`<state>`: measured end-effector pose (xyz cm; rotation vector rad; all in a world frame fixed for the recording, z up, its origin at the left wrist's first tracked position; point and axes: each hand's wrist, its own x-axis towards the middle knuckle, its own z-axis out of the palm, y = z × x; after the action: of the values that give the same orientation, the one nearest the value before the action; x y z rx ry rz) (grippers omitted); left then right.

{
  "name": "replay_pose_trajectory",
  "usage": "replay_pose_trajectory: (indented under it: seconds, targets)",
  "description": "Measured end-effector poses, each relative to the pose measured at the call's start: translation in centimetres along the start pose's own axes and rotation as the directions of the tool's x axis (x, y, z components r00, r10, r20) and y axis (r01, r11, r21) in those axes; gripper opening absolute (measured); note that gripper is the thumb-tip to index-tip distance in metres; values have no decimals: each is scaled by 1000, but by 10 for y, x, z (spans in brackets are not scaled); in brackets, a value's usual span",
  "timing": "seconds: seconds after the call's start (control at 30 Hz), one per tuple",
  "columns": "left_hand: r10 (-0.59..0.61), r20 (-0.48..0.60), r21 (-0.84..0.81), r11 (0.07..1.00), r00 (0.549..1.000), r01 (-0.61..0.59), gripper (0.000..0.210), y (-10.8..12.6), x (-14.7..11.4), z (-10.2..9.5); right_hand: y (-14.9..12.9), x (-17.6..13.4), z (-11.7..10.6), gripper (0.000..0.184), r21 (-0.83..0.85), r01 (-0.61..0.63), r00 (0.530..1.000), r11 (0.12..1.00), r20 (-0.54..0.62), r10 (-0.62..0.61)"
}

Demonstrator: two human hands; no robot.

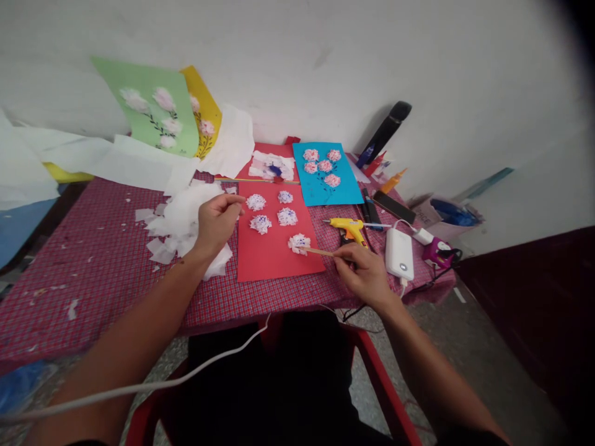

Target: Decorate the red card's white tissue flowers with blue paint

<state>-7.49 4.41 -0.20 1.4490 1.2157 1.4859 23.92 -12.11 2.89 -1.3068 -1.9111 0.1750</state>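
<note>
My right hand (pixel 365 272) is closed round a thin wooden stick (pixel 318 252). The stick's far end touches a white tissue flower (pixel 299 243) with purple specks, low on a red paper sheet (pixel 279 263). Several more speckled flowers, such as this tissue flower (pixel 287 216), sit higher on the sheet. My left hand (pixel 218 220) hovers at the sheet's left edge with fingers bent towards the thumb; whether anything is between the fingertips is too small to tell. Beyond the sheet lies a crumpled white tissue (pixel 272 166) with a dark purple stain.
A pile of white tissue squares (pixel 179 217) lies at left. Behind stands blue flower paper (pixel 328 176); a green flower sheet (pixel 158 105) leans on the wall. At right are a yellow glue gun (pixel 348 228), a white power bank (pixel 398 253), a phone (pixel 394 206) and a microphone (pixel 385 130).
</note>
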Motion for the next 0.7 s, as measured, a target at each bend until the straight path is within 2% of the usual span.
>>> replay_pose_trajectory:
  seconds: [0.23,0.47,0.57,0.7]
  targets:
    - [0,-18,-6,1000,1000,0,19,-2,0,0,2,-2,-1,10,42,-24,999,999,35,22]
    - [-1,4,3,1000,1000,1,19,0,0,0,9,-10,-7,7,99,-196,981,976,16,195]
    - [5,-11,10,1000,1000,-5,19,-1,0,0,11,-12,-2,9,187,-329,944,926,55,324]
    - [11,-15,1,1000,1000,-11,19,-2,1,0,17,-11,8,18,313,-515,854,798,105,510]
